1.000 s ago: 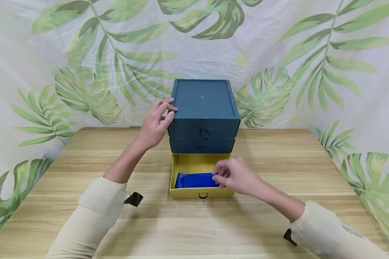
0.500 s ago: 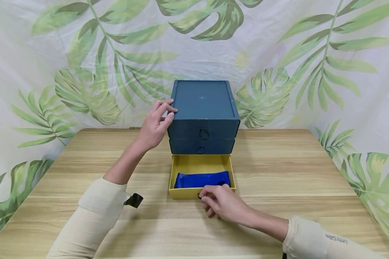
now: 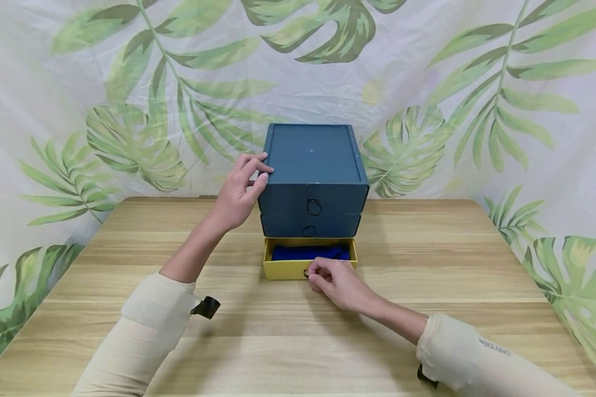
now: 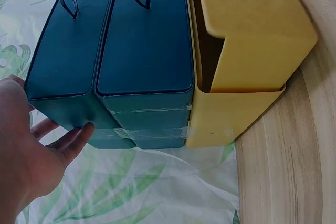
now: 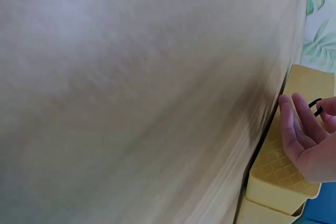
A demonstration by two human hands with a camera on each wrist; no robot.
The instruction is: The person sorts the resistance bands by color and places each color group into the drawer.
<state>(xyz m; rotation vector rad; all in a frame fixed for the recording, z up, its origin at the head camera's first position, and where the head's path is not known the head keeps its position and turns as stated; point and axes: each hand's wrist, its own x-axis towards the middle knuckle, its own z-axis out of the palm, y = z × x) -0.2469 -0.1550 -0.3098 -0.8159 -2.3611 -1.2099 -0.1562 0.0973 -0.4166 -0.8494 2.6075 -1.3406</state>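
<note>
My left hand (image 3: 238, 193) rests with loosely bent fingers against the left side and top edge of a dark blue drawer box (image 3: 310, 154). Beneath its two blue drawers, a yellow drawer (image 3: 285, 270) stands partly pulled out. Inside the drawer lies a flat, shiny dark blue packet (image 3: 298, 253), partly hidden by the drawer's front. In front of the drawer, my right hand (image 3: 341, 284) pinches its black loop handle (image 5: 315, 103) between thumb and index finger. The other fingers lie near the yellow front in the right wrist view.
Both blue drawers are closed, each with a black loop, the upper loop (image 3: 314, 207) and the lower loop (image 3: 308, 231). The box stands near the back of a wooden table (image 3: 248, 342), before a leaf-patterned cloth (image 3: 323, 94).
My right hand has left the blue packet, taken the loop handle and pushed the yellow drawer partway inward, packet inside. My left hand has stayed on the box.
</note>
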